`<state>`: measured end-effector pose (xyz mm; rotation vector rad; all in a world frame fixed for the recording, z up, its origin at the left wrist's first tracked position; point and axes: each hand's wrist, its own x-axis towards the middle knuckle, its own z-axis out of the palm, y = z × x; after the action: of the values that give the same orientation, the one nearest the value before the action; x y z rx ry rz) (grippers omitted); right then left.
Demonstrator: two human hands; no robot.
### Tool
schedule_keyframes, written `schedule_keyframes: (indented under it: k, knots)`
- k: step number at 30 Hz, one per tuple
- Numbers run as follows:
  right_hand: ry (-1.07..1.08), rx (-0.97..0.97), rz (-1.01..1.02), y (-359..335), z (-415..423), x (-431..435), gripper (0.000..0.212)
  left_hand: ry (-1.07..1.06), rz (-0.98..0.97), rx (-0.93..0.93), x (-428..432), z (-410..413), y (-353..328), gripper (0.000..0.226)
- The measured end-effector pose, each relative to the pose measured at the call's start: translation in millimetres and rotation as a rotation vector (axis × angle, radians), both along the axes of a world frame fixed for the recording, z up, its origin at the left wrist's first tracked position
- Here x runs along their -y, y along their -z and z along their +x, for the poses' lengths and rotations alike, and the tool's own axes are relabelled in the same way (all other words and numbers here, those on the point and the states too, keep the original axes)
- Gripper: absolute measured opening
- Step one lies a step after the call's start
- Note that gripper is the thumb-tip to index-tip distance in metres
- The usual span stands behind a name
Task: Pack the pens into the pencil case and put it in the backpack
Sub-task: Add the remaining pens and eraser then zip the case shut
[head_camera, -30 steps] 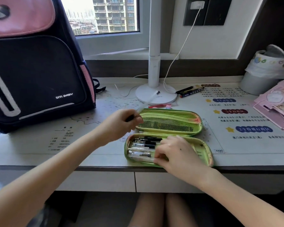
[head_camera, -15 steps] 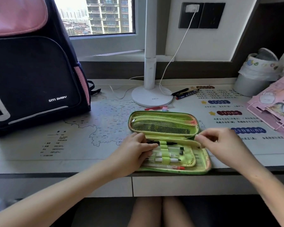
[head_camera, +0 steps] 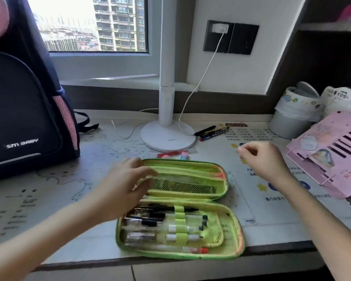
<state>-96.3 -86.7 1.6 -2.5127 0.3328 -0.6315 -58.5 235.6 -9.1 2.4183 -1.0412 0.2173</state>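
The green pencil case (head_camera: 229, 238) lies open flat at the desk's front edge. Several pens (head_camera: 166, 224) sit under elastic loops in its near half. Its mesh-pocket lid (head_camera: 190, 181) is the far half. My left hand (head_camera: 126, 185) hovers blurred over the lid's left end with relaxed fingers, and nothing is seen in it. Above the desk mat, right of the case, my right hand (head_camera: 263, 159) has loosely curled fingers and holds nothing. Two more pens (head_camera: 211, 131) lie by the lamp base. The dark backpack (head_camera: 24, 118) with pink trim stands at the left.
A white lamp base (head_camera: 168, 136) and its cable stand behind the case. Small pink and red items (head_camera: 174, 154) lie just beyond the lid. A pink box (head_camera: 328, 157) and a lined grey bin (head_camera: 292, 114) occupy the right side.
My left hand rose from the pens to the lid's left end. My right hand left the case's right edge and moved up and to the right.
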Motion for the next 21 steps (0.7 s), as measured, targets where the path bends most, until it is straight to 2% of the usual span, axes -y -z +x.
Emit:
schedule_keyframes:
  k: [4,8,13,17,21]
  knots:
    - [0.154,-0.137,-0.194,15,77,31,0.024,-0.022,-0.054,0.049,45,50,-28,0.021]
    - [-0.038,-0.229,-0.546,36,140,39,0.051,-0.051,-0.053,0.062,100,96,-30,0.022]
    - [-0.108,-0.360,-0.684,43,191,56,0.039,-0.052,0.089,0.087,164,147,-20,0.027]
    - [-0.165,-0.397,-0.787,50,201,72,0.045,-0.016,0.231,0.115,211,181,-8,0.028]
    - [-0.213,-0.397,-0.972,50,203,86,0.040,-0.011,0.362,0.018,250,205,4,0.024]
